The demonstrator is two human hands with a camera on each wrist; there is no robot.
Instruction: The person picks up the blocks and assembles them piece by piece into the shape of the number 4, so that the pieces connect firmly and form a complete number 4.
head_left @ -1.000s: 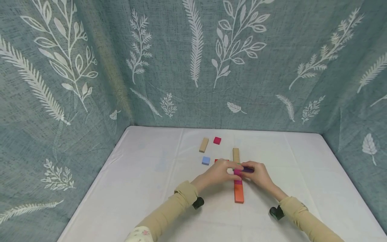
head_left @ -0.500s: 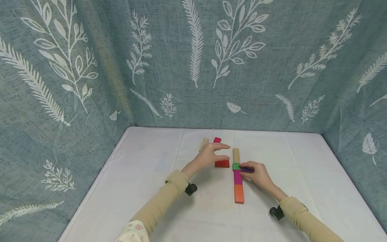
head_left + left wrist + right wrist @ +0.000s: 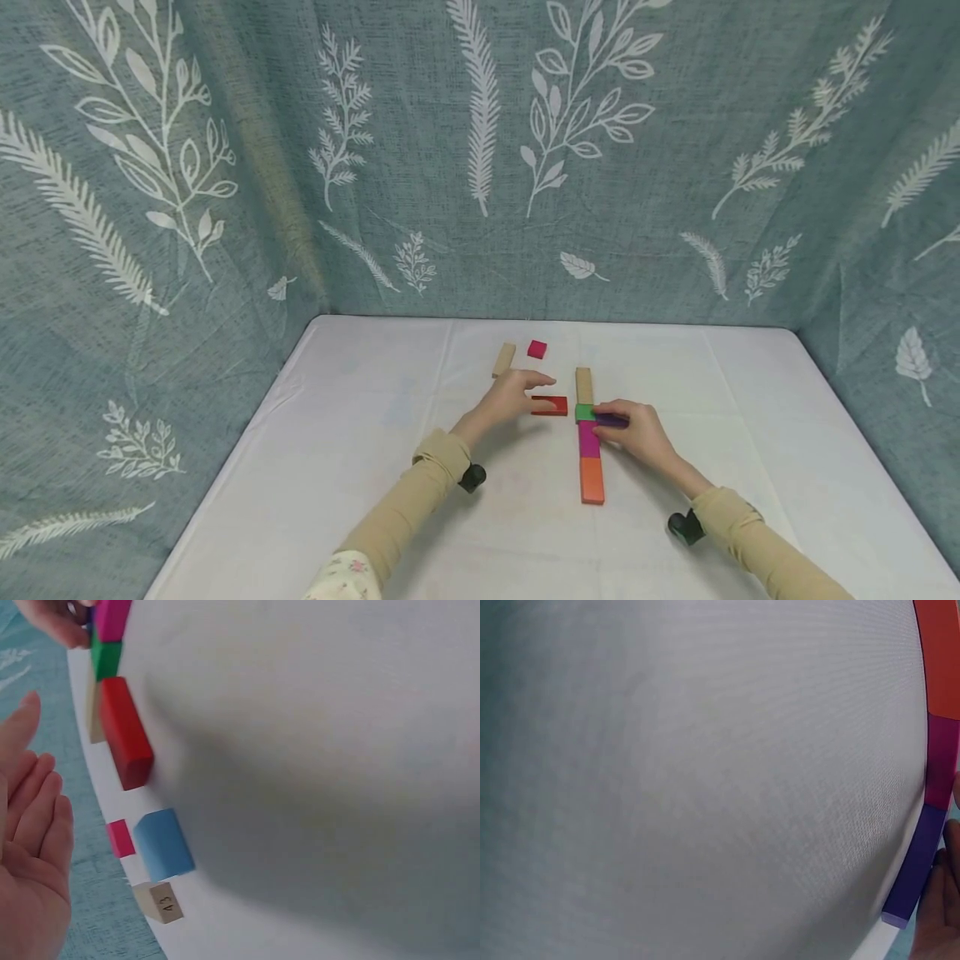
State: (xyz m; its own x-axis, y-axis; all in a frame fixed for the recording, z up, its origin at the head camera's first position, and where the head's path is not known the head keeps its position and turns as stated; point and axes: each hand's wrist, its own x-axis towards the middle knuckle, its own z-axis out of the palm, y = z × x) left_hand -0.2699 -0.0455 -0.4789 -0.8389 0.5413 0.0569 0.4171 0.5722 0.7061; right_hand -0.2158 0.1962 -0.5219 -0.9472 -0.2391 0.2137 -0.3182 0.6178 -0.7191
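Note:
My right hand (image 3: 637, 432) pinches a dark purple block (image 3: 612, 421) lying crosswise, its inner end against a row of blocks. That row runs away from me: an orange block (image 3: 592, 482), a magenta block (image 3: 589, 439), a small green block (image 3: 585, 412) and a plain wooden block (image 3: 583, 383). My left hand (image 3: 504, 402) hovers with nothing in its grasp, thumb and fingers apart, beside a red block (image 3: 557, 407) left of the row. A light blue block (image 3: 163, 844) shows in the left wrist view; in the head view the left hand hides it.
Farther back on the white-covered table (image 3: 360, 433) lie a second wooden block (image 3: 504, 358) and a small pink-red block (image 3: 537, 349). A teal leaf-patterned curtain (image 3: 435, 167) closes off the back and sides.
My left hand has left the row, moving left and away from me, then dipped slightly beside the red block. The right hand stays on the purple block.

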